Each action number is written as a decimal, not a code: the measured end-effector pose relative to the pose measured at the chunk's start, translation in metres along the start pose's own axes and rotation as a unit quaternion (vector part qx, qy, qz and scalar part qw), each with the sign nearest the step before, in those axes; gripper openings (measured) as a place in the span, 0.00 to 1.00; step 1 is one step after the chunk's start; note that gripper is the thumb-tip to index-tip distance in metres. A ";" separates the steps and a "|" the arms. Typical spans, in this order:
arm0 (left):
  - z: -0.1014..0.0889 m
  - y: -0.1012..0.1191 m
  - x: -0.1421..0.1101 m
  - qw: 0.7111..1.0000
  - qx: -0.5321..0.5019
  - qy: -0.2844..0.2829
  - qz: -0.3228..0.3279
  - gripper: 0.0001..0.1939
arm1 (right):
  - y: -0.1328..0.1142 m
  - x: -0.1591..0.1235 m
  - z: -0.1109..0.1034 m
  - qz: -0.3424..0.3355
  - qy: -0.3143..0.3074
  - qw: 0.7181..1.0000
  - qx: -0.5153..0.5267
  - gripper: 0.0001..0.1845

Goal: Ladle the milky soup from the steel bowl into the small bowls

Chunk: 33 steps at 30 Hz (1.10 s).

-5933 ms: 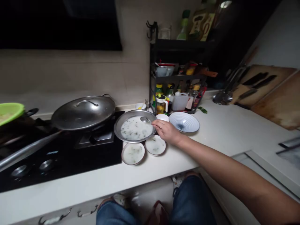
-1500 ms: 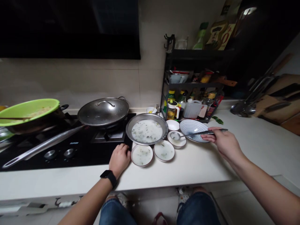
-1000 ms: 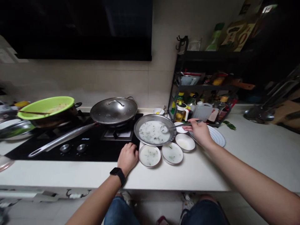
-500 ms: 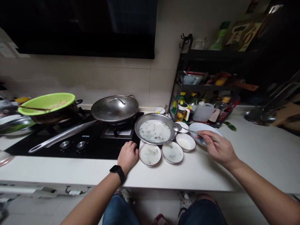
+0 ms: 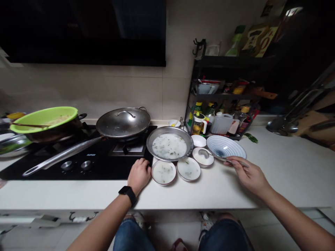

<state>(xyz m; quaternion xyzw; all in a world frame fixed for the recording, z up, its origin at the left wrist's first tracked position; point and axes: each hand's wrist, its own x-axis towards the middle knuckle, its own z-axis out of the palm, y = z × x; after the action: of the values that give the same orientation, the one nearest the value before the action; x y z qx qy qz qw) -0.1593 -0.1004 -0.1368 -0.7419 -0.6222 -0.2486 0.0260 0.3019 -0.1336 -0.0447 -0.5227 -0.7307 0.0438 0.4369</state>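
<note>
My right hand (image 5: 248,174) grips the handle of a metal spoon (image 5: 209,154), whose bowl sits over a small white bowl (image 5: 203,158). Left of it stand two small bowls (image 5: 163,172) (image 5: 188,169) holding white soup with green bits. Behind them a metal basin (image 5: 169,146) holds the same soup. My left hand (image 5: 138,174), with a black watch on the wrist, rests curled on the counter edge beside the leftmost small bowl. Its fingers hold nothing I can see.
A blue patterned bowl (image 5: 225,148) and another small white bowl (image 5: 199,141) lie near the spoon. A lidded wok (image 5: 123,122) with a long handle sits on the black hob (image 5: 78,164). A green bowl (image 5: 43,119) is far left. A black rack (image 5: 222,101) holds bottles.
My right hand carried the spoon from the metal basin to the small white bowl on the right. The left hand stayed by the leftmost bowl. The view shifted slightly.
</note>
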 end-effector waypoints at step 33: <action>-0.002 0.003 0.000 1.000 -0.003 -0.005 -0.007 0.11 | -0.054 0.105 0.087 0.173 0.010 0.952 0.254 0.18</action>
<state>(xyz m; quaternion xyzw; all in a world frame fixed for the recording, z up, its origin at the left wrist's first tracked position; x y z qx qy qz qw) -0.1572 -0.1019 -0.1341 -0.7391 -0.6267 -0.2464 0.0190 0.1957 -0.0397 -0.0075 -0.5132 -0.5893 0.2975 0.5485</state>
